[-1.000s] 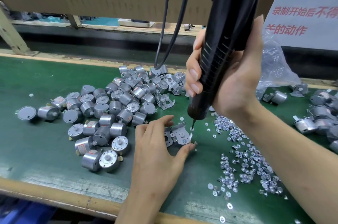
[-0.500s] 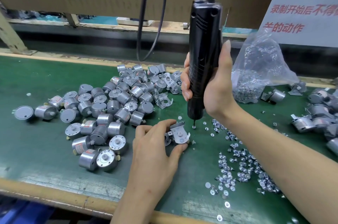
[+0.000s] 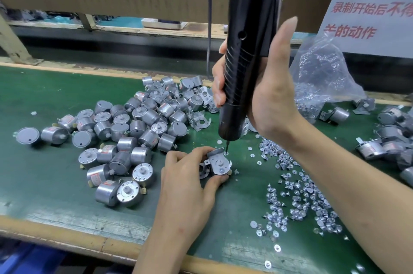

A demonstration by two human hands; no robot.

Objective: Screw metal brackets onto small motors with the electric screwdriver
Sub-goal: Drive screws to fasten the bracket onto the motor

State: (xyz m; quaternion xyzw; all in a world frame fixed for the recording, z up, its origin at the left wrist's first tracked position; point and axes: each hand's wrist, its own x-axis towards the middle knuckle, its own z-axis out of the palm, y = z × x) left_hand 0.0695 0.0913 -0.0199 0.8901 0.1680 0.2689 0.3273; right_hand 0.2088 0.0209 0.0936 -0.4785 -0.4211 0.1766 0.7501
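My left hand (image 3: 185,184) pinches a small silver motor with a metal bracket (image 3: 218,162) on its face, holding it on the green mat between thumb and fingers. One screw sits in the bracket's near end. My right hand (image 3: 268,95) grips the black electric screwdriver (image 3: 243,54) upright. Its bit tip (image 3: 227,147) points down at the bracket's far edge, touching or just above it. A second loose bracket lies partly hidden under the held motor.
A heap of bare motors (image 3: 125,135) covers the mat to the left, with loose brackets (image 3: 197,117) behind. Several screws (image 3: 297,186) are scattered at the right. A clear bag of screws (image 3: 321,86) and assembled motors (image 3: 384,139) lie far right. Cables hang overhead.
The screwdriver has come down and slightly left, so its bit now meets the bracket's far edge. My left hand has tilted the motor and bracket a little toward the bit.
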